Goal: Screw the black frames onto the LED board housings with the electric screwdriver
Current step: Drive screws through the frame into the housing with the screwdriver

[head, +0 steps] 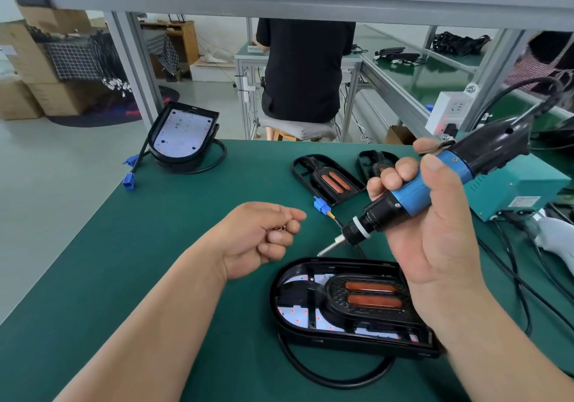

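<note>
My right hand (435, 224) grips the blue and black electric screwdriver (413, 190), its bit (329, 248) pointing down-left just above the near LED board housing (310, 336). A black frame (363, 300) with two orange bars lies in that housing over the white LED board. My left hand (261, 237) hovers left of the bit, fingers curled around small screws (279, 229). A loose black frame (329, 181) lies further back, and part of another frame (377, 161) shows behind my fingers. Stacked housings (183, 136) with a bare LED board stand at the far left.
The green table (139, 246) ends at the left and far edges. A teal power box (518, 190) and cables lie at the right. A blue connector (321, 205) sits mid-table, more blue connectors (129, 181) at the left edge. A person in black sits beyond the table.
</note>
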`<state>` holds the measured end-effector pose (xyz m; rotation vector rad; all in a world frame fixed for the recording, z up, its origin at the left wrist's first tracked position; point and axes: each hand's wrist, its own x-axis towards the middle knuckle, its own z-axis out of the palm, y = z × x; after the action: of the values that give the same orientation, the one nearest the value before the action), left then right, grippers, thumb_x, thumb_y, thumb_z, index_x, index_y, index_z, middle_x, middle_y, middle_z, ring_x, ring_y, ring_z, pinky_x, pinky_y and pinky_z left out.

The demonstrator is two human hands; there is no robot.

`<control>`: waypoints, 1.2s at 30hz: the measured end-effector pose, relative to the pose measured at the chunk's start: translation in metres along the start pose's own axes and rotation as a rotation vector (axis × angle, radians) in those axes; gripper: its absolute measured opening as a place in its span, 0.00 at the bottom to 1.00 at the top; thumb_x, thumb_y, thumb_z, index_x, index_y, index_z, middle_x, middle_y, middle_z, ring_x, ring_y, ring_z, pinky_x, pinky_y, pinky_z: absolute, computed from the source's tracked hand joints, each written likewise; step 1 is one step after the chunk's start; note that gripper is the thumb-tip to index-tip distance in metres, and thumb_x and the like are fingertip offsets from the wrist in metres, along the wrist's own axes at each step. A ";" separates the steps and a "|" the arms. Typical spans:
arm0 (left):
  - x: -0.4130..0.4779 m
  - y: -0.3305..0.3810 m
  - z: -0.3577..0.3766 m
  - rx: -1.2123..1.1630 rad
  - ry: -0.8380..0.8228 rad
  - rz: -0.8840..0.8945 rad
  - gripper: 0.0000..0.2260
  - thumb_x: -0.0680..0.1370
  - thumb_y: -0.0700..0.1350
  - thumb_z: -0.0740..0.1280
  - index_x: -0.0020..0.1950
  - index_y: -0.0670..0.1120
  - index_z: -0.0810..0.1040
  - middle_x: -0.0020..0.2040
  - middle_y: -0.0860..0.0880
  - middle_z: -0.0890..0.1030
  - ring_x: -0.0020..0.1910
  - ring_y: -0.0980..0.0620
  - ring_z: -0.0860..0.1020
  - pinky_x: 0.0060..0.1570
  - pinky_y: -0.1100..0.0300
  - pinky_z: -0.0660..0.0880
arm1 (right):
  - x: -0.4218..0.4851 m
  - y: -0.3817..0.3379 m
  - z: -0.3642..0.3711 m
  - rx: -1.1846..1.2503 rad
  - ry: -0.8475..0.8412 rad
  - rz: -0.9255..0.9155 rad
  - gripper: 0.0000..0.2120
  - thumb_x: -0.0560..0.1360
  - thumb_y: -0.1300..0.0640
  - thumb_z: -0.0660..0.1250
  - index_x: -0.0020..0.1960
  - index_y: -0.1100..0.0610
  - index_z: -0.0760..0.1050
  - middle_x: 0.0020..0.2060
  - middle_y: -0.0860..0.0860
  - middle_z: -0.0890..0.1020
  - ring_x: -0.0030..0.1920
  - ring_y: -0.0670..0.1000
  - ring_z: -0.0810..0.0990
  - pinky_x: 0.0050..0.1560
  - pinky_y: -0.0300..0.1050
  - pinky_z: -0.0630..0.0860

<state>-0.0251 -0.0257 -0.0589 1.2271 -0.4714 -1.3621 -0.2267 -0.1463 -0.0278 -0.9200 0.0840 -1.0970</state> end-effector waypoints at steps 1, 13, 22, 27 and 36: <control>0.000 -0.001 0.001 -0.006 -0.010 0.002 0.08 0.85 0.35 0.59 0.60 0.37 0.77 0.38 0.48 0.76 0.30 0.57 0.63 0.22 0.68 0.59 | 0.000 0.000 0.000 0.002 0.005 0.000 0.07 0.83 0.57 0.65 0.61 0.53 0.74 0.42 0.49 0.74 0.41 0.50 0.76 0.55 0.50 0.77; 0.002 -0.007 0.002 -0.001 -0.217 0.017 0.11 0.79 0.49 0.71 0.50 0.43 0.88 0.37 0.51 0.74 0.30 0.59 0.64 0.22 0.70 0.59 | -0.004 -0.002 0.004 -0.018 0.053 -0.017 0.05 0.84 0.58 0.62 0.59 0.52 0.73 0.41 0.48 0.74 0.41 0.49 0.75 0.56 0.49 0.77; -0.002 -0.005 0.001 -0.034 -0.297 0.036 0.10 0.79 0.35 0.67 0.57 0.37 0.86 0.43 0.46 0.80 0.32 0.58 0.68 0.24 0.70 0.61 | -0.003 -0.002 0.002 -0.003 0.088 -0.028 0.05 0.83 0.58 0.63 0.59 0.53 0.74 0.41 0.49 0.74 0.41 0.49 0.76 0.56 0.48 0.77; -0.002 -0.006 0.003 0.025 -0.302 0.049 0.07 0.80 0.35 0.68 0.53 0.40 0.85 0.42 0.45 0.81 0.31 0.58 0.68 0.23 0.70 0.61 | -0.002 -0.003 0.000 0.054 0.137 -0.049 0.05 0.84 0.58 0.63 0.60 0.53 0.73 0.41 0.48 0.75 0.41 0.49 0.76 0.57 0.48 0.77; -0.005 -0.005 0.006 -0.017 -0.292 0.060 0.06 0.77 0.37 0.67 0.48 0.43 0.83 0.41 0.46 0.79 0.32 0.57 0.68 0.24 0.68 0.61 | 0.001 -0.005 -0.004 0.093 0.189 -0.053 0.05 0.84 0.57 0.65 0.60 0.53 0.73 0.41 0.48 0.76 0.41 0.49 0.76 0.58 0.48 0.77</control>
<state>-0.0336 -0.0221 -0.0588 0.9958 -0.6941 -1.4978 -0.2319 -0.1501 -0.0273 -0.7374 0.1639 -1.2260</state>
